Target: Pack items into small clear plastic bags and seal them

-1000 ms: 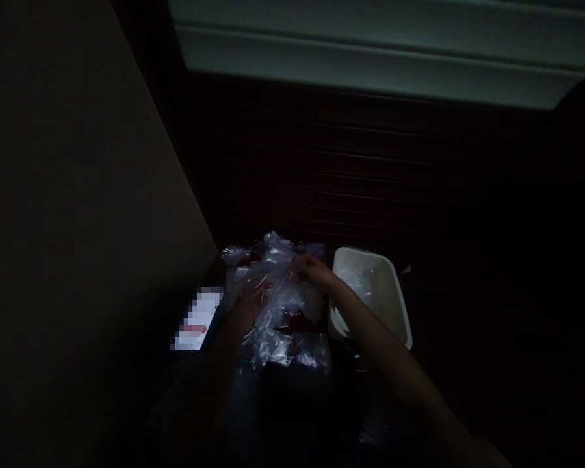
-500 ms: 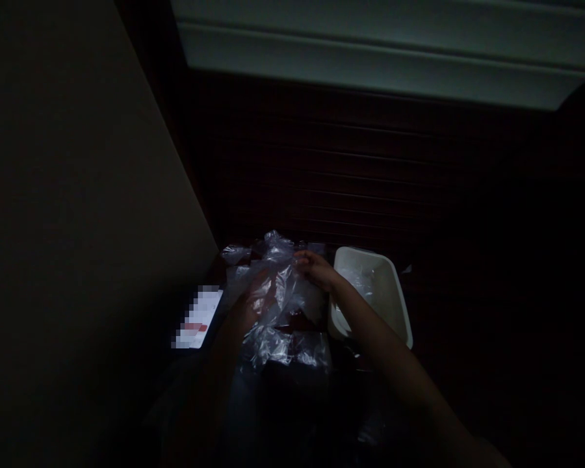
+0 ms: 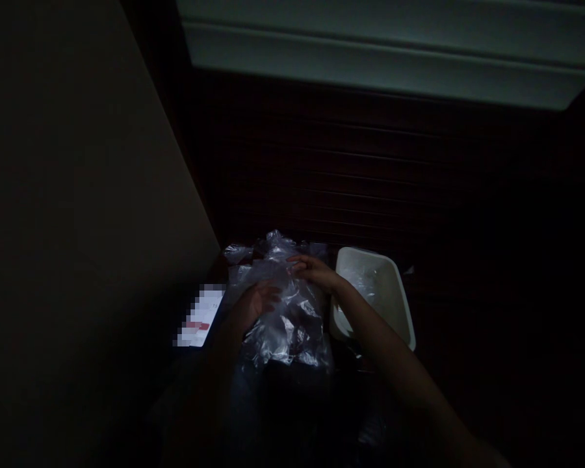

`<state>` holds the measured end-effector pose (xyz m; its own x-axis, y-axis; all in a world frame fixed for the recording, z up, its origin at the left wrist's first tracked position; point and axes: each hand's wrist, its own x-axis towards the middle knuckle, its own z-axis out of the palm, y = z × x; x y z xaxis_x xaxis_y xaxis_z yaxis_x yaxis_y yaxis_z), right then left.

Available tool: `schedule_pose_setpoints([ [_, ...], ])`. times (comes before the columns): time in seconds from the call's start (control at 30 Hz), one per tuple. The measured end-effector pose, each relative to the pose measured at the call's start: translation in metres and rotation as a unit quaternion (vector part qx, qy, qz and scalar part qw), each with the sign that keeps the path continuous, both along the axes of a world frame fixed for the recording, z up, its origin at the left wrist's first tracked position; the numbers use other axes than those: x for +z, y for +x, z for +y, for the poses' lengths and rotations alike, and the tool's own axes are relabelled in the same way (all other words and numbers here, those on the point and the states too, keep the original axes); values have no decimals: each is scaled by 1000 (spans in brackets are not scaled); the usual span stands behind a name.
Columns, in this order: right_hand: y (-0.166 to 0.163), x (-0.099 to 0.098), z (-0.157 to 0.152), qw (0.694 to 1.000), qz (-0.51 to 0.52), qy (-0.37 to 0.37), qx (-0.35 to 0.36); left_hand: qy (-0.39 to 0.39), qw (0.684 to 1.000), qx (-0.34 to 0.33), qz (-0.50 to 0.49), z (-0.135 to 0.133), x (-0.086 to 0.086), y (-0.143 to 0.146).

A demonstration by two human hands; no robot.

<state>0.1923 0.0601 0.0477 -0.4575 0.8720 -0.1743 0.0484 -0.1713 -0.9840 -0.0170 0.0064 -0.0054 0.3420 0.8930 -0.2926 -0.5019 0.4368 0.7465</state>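
Several clear plastic bags point(image 3: 288, 325) lie crumpled and overlapping on a dark surface in front of me. Over their left part is my left hand point(image 3: 257, 302), its fingers stretched to the right and apart, with nothing seen in them. My right hand point(image 3: 316, 272) reaches in from the right across the upper part of the bags. Its fingers are apart and slightly bent, and I see nothing gripped. In the dim light I cannot tell how firmly either hand touches the plastic.
A white plastic basin point(image 3: 394, 296) with some clear plastic inside stands right of the bags. To the left lies a phone point(image 3: 207, 315) with a lit screen. A pale wall point(image 3: 92, 162) rises on the left, and a dark slatted panel point(image 3: 331, 169) stands behind.
A clear bag that was lifted between my hands now lies flatter on the others. My left hand has come out from behind the plastic, and my right hand has shifted slightly left.
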Motion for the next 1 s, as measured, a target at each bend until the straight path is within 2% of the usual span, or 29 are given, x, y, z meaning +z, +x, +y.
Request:
schedule_pose_setpoints([
  [0.23,-2,-11,4,996,-32,42,65,81,984,84,132,-7,-3,17],
  [0.4,-1,-16,5,990,-73,69,101,92,981,74,154,-6,-4,23],
  [0.63,-2,-8,-2,983,-82,72,148,123,978,69,155,-5,-7,27],
  [0.83,-3,-10,-1,983,-98,72,141,126,973,75,180,-6,-3,28],
  [1.0,-4,-14,2,979,-139,81,125,130,971,92,179,-4,-7,27],
])
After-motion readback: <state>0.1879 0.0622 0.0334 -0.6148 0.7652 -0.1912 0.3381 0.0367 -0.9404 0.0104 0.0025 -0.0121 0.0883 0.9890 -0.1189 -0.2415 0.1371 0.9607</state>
